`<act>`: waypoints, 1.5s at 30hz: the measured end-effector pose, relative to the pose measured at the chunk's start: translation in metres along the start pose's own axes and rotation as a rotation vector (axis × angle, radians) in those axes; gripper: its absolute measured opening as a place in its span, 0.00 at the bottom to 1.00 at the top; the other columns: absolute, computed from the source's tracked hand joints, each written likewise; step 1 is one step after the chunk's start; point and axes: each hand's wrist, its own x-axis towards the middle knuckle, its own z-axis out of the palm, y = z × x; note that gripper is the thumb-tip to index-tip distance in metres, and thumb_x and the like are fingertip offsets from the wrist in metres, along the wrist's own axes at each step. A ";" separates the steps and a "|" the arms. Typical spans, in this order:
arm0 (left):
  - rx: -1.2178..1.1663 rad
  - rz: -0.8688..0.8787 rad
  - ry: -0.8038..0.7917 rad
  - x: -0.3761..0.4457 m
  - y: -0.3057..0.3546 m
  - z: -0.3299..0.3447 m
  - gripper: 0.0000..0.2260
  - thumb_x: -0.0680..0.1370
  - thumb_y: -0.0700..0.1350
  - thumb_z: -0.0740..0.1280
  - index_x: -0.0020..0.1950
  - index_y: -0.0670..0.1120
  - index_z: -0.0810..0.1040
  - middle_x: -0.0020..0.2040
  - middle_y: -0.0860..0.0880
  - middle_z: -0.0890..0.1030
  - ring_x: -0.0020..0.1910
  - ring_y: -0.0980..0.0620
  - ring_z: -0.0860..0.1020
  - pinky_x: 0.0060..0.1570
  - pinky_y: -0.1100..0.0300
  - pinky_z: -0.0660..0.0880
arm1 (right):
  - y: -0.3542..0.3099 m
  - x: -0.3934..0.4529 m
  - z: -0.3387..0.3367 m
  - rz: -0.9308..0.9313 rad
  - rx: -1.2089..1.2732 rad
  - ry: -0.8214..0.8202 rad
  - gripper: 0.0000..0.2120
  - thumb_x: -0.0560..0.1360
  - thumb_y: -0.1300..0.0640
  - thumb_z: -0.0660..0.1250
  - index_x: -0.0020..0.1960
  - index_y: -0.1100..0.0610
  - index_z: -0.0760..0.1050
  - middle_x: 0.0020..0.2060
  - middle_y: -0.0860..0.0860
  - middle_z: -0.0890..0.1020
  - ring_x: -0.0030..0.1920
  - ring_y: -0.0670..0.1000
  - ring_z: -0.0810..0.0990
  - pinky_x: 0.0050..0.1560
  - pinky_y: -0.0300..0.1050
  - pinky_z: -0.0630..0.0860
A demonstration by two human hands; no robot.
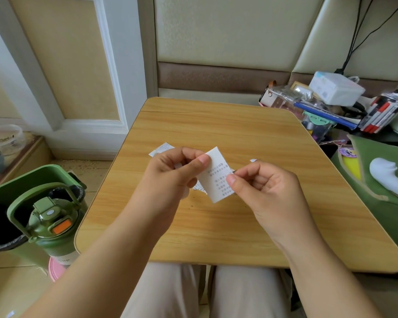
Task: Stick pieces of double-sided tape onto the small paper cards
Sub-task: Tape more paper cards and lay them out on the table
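Beige-trousered knees (193, 292) nearest, tucked under the near edge of a light wooden tabletop (216, 226) with rounded corners. Above its middle, left hand (170, 171) pinching the upper left edge of a small white printed paper card (216, 174) between thumb and curled fingers, card lifted clear of the tabletop and tilted. Right hand (262, 187) curled, thumb and forefinger pinching the card's right edge; whether a bit of tape sits under those fingertips cannot be told. Beneath and behind the hands, more small white printed paper slips (161, 149) lying flat on the tabletop, one showing past the left hand. Left on the floor, a dark green lidded water bottle (53, 228) beside a green bin (21, 187). Far right, a cluttered heap with a clear plastic box (336, 90) and a pack of pens (381, 115).
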 end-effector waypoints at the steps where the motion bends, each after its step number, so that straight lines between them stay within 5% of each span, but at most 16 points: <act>1: -0.001 -0.007 0.007 0.000 0.000 0.000 0.04 0.69 0.47 0.70 0.34 0.49 0.81 0.34 0.50 0.75 0.32 0.54 0.67 0.33 0.61 0.60 | 0.000 0.000 0.000 0.000 -0.001 0.008 0.10 0.70 0.66 0.73 0.34 0.54 0.78 0.32 0.50 0.83 0.35 0.45 0.80 0.38 0.36 0.76; 6: 0.092 0.005 0.046 -0.003 0.001 -0.002 0.04 0.66 0.46 0.70 0.30 0.52 0.79 0.30 0.48 0.70 0.27 0.55 0.60 0.31 0.62 0.58 | -0.004 0.003 -0.004 -0.010 -0.050 0.004 0.10 0.69 0.66 0.73 0.34 0.55 0.78 0.32 0.50 0.83 0.34 0.45 0.80 0.37 0.36 0.76; 9: 0.123 0.023 0.013 -0.002 0.004 -0.002 0.06 0.67 0.48 0.76 0.33 0.51 0.80 0.28 0.54 0.74 0.25 0.58 0.64 0.28 0.69 0.61 | -0.006 0.005 -0.005 -0.010 -0.084 -0.027 0.10 0.69 0.67 0.73 0.34 0.55 0.77 0.31 0.49 0.83 0.33 0.43 0.79 0.36 0.35 0.75; 13: 0.127 0.074 0.029 -0.002 0.004 0.004 0.05 0.74 0.39 0.69 0.38 0.45 0.79 0.24 0.58 0.74 0.23 0.63 0.70 0.26 0.74 0.64 | -0.007 0.006 -0.004 -0.025 -0.088 -0.005 0.09 0.69 0.66 0.73 0.34 0.55 0.78 0.31 0.49 0.83 0.33 0.43 0.80 0.37 0.35 0.75; 22: -0.050 0.008 0.079 -0.005 -0.003 0.004 0.05 0.66 0.47 0.69 0.34 0.46 0.81 0.28 0.53 0.77 0.25 0.60 0.69 0.25 0.70 0.64 | 0.001 0.004 -0.004 0.023 0.011 0.068 0.09 0.70 0.64 0.73 0.34 0.53 0.80 0.34 0.53 0.85 0.36 0.49 0.82 0.42 0.44 0.79; 37: -0.081 -0.001 0.091 -0.005 -0.006 0.003 0.06 0.68 0.48 0.74 0.33 0.49 0.82 0.31 0.50 0.76 0.28 0.55 0.65 0.28 0.62 0.58 | -0.004 0.001 0.000 -0.091 -0.007 0.134 0.11 0.69 0.66 0.73 0.34 0.53 0.77 0.33 0.48 0.84 0.34 0.44 0.81 0.38 0.35 0.77; 45: -0.085 0.003 0.182 -0.004 -0.005 0.008 0.05 0.64 0.49 0.71 0.30 0.49 0.80 0.28 0.52 0.75 0.26 0.58 0.67 0.24 0.70 0.63 | -0.005 0.004 0.002 -0.059 -0.035 0.157 0.09 0.70 0.63 0.74 0.34 0.54 0.77 0.31 0.50 0.83 0.33 0.45 0.80 0.36 0.37 0.76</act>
